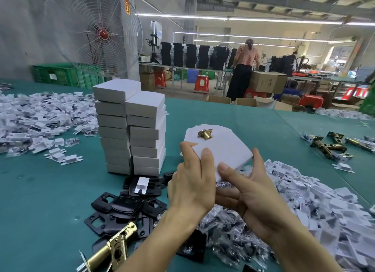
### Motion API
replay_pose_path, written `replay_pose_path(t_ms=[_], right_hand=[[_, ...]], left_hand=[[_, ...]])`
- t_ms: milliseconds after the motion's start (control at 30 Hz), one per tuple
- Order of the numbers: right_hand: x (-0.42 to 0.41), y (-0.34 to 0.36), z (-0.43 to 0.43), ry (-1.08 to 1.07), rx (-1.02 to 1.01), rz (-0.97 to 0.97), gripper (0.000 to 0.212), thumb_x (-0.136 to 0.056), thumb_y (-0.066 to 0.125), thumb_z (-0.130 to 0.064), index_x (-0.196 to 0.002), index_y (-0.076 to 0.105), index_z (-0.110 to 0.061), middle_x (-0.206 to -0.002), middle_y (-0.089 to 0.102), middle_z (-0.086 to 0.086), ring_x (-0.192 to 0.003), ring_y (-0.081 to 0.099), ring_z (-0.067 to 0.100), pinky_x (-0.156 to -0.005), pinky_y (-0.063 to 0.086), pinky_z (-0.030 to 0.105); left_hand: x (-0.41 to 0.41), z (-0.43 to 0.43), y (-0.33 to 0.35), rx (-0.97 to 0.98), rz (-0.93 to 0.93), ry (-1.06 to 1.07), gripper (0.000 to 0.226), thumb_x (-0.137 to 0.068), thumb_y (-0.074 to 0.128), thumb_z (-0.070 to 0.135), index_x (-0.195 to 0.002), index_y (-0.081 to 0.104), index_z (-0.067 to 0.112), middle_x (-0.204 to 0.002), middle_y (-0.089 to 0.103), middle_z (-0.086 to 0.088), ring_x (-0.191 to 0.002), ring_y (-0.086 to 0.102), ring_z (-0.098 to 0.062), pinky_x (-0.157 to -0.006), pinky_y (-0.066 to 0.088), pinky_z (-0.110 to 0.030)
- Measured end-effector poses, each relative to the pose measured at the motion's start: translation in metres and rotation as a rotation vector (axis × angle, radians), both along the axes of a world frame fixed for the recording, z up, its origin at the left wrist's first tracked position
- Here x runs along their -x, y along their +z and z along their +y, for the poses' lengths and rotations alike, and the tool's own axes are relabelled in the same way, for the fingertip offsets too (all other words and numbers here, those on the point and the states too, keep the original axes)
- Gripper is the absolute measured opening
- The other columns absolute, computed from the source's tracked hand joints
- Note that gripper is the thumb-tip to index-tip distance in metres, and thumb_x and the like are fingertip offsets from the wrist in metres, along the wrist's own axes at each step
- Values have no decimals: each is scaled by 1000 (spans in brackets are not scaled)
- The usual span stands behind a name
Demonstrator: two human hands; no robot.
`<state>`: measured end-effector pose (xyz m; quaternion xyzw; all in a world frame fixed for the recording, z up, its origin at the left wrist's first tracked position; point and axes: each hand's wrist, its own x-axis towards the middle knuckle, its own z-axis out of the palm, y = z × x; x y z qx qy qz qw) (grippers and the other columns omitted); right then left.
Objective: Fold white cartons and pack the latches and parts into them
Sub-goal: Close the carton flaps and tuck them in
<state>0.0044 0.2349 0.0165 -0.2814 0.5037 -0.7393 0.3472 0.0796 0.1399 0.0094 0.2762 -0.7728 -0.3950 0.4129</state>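
Note:
Both hands hold a flat white carton [225, 154] above the green table [233, 117]. My left hand [192, 182] grips its left edge, thumb on top. My right hand [249, 192] holds its lower right side, thumb pressed on the top face and fingers underneath. Behind it lies a pile of flat white cartons [194, 131] with a small brass latch part [206, 134] on top. Two stacks of folded white cartons [132, 127] stand to the left. A brass latch [113, 249] lies at the near left edge, by black strike plates [121, 208].
Bagged parts with white plastic pieces [294, 206] are heaped at the right, and another heap [40, 117] lies at far left. More brass latches [328, 145] lie at right. A big fan [101, 32] and a standing person [243, 68] are beyond the table.

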Motion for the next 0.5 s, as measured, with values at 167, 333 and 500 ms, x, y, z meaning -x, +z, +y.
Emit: replay_pose_path(t_ms=[167,333,500], right_hand=[[13,-8,1,-57,-69,2,71,-90,67,-15,-141,28,-46,-98,76,18,-65,73,34,-49,58,28],[16,-5,1,-37,-74,32,58,-86,68,-21,-133,41,-42,-97,75,22,-65,73,34,-49,58,27],[13,-5,1,-14,-69,69,76,-78,76,-19,-133,38,-56,-101,74,21,-69,73,31,-60,59,29]], left_hand=[[7,-16,-5,-280,-88,-276,32,-83,41,60,-98,31,34,-88,65,1,-69,60,-16,-64,48,-38],[11,-21,-9,-303,65,-321,23,-84,52,51,-93,36,37,-71,57,8,-48,51,-5,-49,42,-27],[10,-16,-8,-262,147,-286,21,-82,51,53,-92,38,41,-70,64,3,-62,59,-14,-60,49,-40]])
